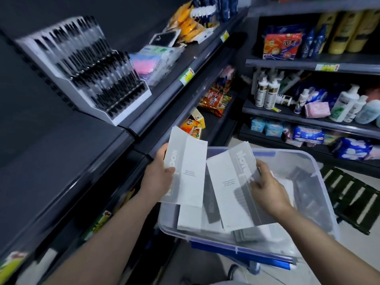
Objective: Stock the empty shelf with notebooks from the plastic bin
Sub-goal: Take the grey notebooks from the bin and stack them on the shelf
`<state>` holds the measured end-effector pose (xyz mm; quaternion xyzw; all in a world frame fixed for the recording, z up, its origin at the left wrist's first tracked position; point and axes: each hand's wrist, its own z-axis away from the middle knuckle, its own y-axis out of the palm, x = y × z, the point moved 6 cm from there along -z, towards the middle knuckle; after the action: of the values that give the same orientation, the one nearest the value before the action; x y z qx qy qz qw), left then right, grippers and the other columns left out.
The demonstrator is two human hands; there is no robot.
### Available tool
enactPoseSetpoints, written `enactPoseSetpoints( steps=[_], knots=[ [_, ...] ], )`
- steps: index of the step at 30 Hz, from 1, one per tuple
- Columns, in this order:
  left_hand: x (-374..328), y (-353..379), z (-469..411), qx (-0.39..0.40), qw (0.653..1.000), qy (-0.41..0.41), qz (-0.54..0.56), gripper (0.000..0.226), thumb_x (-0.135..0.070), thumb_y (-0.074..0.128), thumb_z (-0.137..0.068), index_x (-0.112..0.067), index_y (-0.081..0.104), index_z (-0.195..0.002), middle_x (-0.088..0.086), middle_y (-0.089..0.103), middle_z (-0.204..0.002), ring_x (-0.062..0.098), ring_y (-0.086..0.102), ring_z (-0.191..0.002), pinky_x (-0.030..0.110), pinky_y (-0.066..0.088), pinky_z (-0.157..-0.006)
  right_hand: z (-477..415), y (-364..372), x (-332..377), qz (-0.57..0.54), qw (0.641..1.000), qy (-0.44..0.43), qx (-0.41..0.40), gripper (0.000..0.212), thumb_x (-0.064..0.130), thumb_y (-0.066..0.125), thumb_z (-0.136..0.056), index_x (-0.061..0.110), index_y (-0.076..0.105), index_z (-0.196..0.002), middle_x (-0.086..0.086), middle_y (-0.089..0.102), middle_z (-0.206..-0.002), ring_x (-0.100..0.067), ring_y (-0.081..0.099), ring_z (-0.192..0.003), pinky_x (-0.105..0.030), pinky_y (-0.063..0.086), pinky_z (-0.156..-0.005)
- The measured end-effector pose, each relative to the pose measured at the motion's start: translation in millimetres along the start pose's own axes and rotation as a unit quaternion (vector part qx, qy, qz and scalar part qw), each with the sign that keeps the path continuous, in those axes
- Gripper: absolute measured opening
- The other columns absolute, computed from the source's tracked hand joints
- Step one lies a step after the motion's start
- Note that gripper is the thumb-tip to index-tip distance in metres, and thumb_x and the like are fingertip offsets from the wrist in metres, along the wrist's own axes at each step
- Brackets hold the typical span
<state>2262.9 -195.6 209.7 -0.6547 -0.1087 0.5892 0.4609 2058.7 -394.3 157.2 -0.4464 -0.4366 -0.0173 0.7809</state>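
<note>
Both hands are loaded, 1 notebook apiece, and both are up above the bin! Starting at the far left, the empty shelf (61, 153) lies dark and bare, with a pen rack (86, 66) parked at its far end. Moving in, the left hand (159, 175) clamps notebook 1 (189, 167) along its grey spine edge, thumb on the cover, fingers hidden behind, and that one sits just beside the shelf lip. Next across, notebook 2 (232, 186) is tilted over the clear bin (320, 182), pinched at its right edge by the right hand (267, 186), thumb on top. More notebooks lie flat in the bin below, a few white, others dark, too blurred to count.

Now the danger, by my reckoning: both grips are edge pinches on slick covers, so a quick swing toward the shelf could let a notebook slide out or fan open. The 2 notebooks nearly touch, so crossing paths could knock 1 loose. The bin also appears perched near the shelf edge, and a bump from a forearm might tip it.
</note>
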Motion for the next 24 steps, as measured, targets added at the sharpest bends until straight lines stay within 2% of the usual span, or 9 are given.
enactPoseSetpoints(
  steps=[4, 7, 12, 15, 17, 20, 24],
  knots=[
    [-0.8, -43.6, 13.6, -0.064, 0.997, -0.002, 0.034, 0.070, -0.001, 0.053, -0.089, -0.040, 0.034, -0.143, -0.002, 0.064, -0.118, 0.022, 0.060, -0.105, 0.038, 0.048, -0.093, -4.9, 0.8, 30.5, -0.040, 0.999, -0.033, -0.001, 0.058, 0.010, 0.046, -0.090, 0.035, 0.030, -0.140, -0.004, 0.061, -0.125, -0.037, 0.058, -0.105, -0.034, 0.036, -0.071],
    [9.5, -79.8, 23.9, -0.115, 0.992, -0.012, 0.055, 0.067, -0.003, 0.056, -0.089, -0.038, 0.035, -0.143, -0.004, 0.062, -0.117, 0.021, 0.058, -0.105, 0.039, 0.048, -0.094, -13.4, 11.4, 60.3, -0.071, 0.995, -0.069, 0.020, 0.058, 0.010, 0.048, -0.088, 0.040, 0.031, -0.134, 0.001, 0.060, -0.124, -0.034, 0.058, -0.103, -0.036, 0.043, -0.075],
    [45.9, -137.7, 47.8, -0.195, 0.975, -0.064, 0.080, 0.064, -0.003, 0.056, -0.091, -0.036, 0.036, -0.142, -0.009, 0.057, -0.114, 0.017, 0.055, -0.100, 0.030, 0.044, -0.079, -15.2, 48.1, 127.3, -0.102, 0.982, -0.142, 0.079, 0.059, 0.011, 0.050, -0.086, 0.043, 0.030, -0.132, 0.001, 0.061, -0.110, -0.034, 0.059, -0.100, -0.044, 0.048, -0.085],
    [75.6, -178.5, 60.0, -0.265, 0.951, -0.106, 0.123, 0.060, -0.003, 0.056, -0.092, -0.034, 0.039, -0.141, -0.008, 0.057, -0.114, 0.016, 0.056, -0.099, 0.025, 0.044, -0.069, -12.4, 67.9, 164.9, -0.104, 0.974, -0.172, 0.104, 0.060, 0.014, 0.051, -0.086, 0.046, 0.029, -0.131, 0.005, 0.060, -0.116, -0.032, 0.058, -0.103, -0.043, 0.047, -0.087],
    [97.7, -208.8, 67.0, -0.319, 0.927, -0.126, 0.155, 0.059, -0.002, 0.056, -0.091, -0.029, 0.040, -0.141, -0.008, 0.057, -0.113, 0.017, 0.056, -0.100, 0.029, 0.046, -0.076, -11.5, 79.2, 187.8, -0.118, 0.968, -0.190, 0.112, 0.060, 0.014, 0.051, -0.085, 0.047, 0.030, -0.130, 0.004, 0.060, -0.122, -0.032, 0.058, -0.105, -0.043, 0.047, -0.089],
    [127.9, -247.2, 70.7, -0.374, 0.896, -0.157, 0.179, 0.060, -0.002, 0.055, -0.087, -0.024, 0.042, -0.140, -0.005, 0.059, -0.113, 0.019, 0.059, -0.101, 0.036, 0.051, -0.085, -10.2, 92.0, 220.6, -0.127, 0.963, -0.203, 0.121, 0.060, 0.011, 0.051, -0.085, 0.043, 0.033, -0.133, 0.005, 0.059, -0.113, -0.029, 0.057, -0.103, -0.040, 0.045, -0.088],
    [162.4, -277.5, 68.4, -0.398, 0.870, -0.208, 0.204, 0.057, 0.000, 0.053, -0.086, -0.020, 0.042, -0.138, -0.003, 0.059, -0.112, 0.021, 0.058, -0.094, 0.035, 0.050, -0.080, -7.3, 116.1, 256.9, -0.144, 0.957, -0.199, 0.157, 0.058, 0.011, 0.052, -0.084, 0.045, 0.036, -0.127, 0.007, 0.065, -0.105, -0.025, 0.061, -0.097, -0.044, 0.050, -0.089]
  ],
)
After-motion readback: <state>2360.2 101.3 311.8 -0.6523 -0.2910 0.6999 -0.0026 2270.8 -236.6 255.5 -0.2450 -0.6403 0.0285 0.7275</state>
